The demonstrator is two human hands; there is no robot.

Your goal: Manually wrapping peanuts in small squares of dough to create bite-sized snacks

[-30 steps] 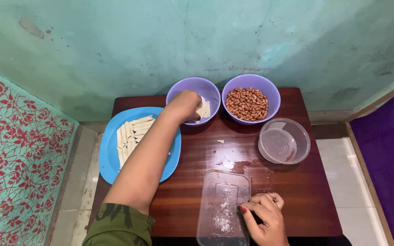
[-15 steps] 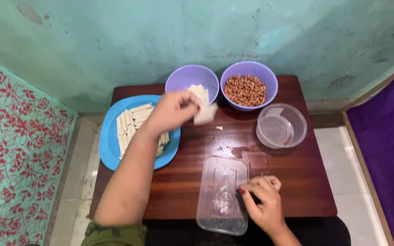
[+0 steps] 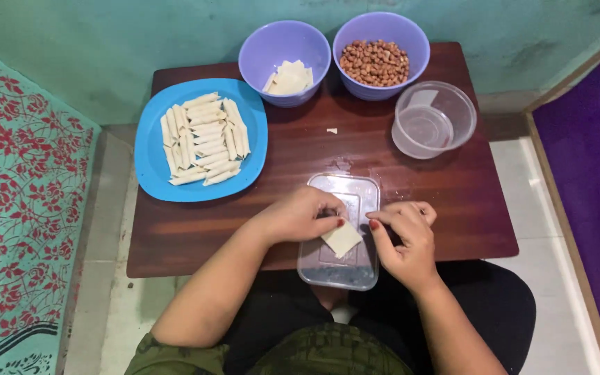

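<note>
Round blue plastic plate (image 3: 154,170) with pale rolled pastry sticks (image 3: 204,138) beyond the left hand, purple plastic bowl of peanuts (image 3: 381,55) far beyond the right hand, empty round clear plastic container (image 3: 433,119) nearer it, dark wooden table (image 3: 467,201) below.

no packages, labels, signs or screens in view

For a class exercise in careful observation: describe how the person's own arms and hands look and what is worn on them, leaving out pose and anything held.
Both forearms are bare. The left hand and the right hand wear no gloves, and no rings or watch can be made out. The fingernails carry red polish. Olive camouflage-patterned cloth shows at the left upper arm, near the bottom edge of the view.
</note>
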